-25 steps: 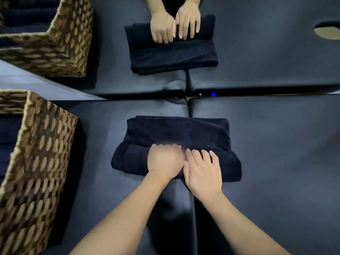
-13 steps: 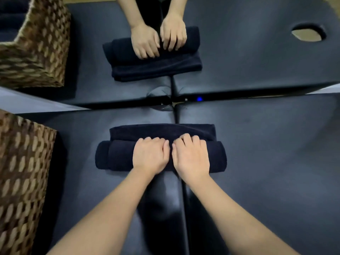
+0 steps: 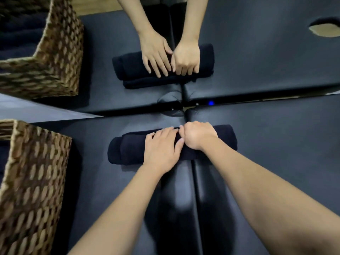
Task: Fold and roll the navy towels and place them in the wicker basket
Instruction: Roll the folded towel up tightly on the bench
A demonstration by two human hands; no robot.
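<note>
On the dark padded table (image 3: 276,162), just short of the mirror (image 3: 257,52) at its far edge — navy towel (image 3: 128,150), rolled, long axis left to right. Left hand (image 3: 161,150) flat on top, fingers straight, pressing; right hand (image 3: 198,135) beside it, fingers curled over the far side, gripping the roll. Wicker basket (image 3: 33,181) well apart at left — bare padding between.

Both forearms (image 3: 257,190) are bare, with no sleeves, rings or watch visible.
</note>
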